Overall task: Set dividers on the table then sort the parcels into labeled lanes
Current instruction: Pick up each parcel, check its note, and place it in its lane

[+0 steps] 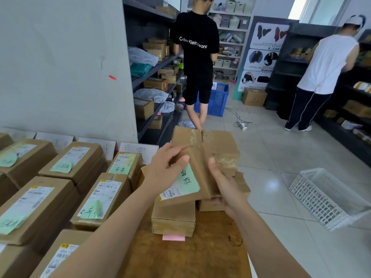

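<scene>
Both hands hold one brown cardboard parcel (210, 155) up in the air, over the far right part of the worktop (180, 261). The left hand (165, 170) grips its left side. The right hand (224, 185) grips its lower right edge, thumb on top. The parcel has flat sides, shiny tape across it and a green note (188, 184) stuck on.

Right under it sits a small box (173, 217) with a pink note (173, 238) at its near edge. The worktop is brown wood with dark marks. Past its right edge is a smooth, shiny tile floor (271, 177), where a white plastic basket (321, 199) full of holes stands well apart.

To the left, rows of parcels (40, 203) sit close together. White paper cards (140, 151) lean on the wall behind them. Bare wood shows near the body.
</scene>
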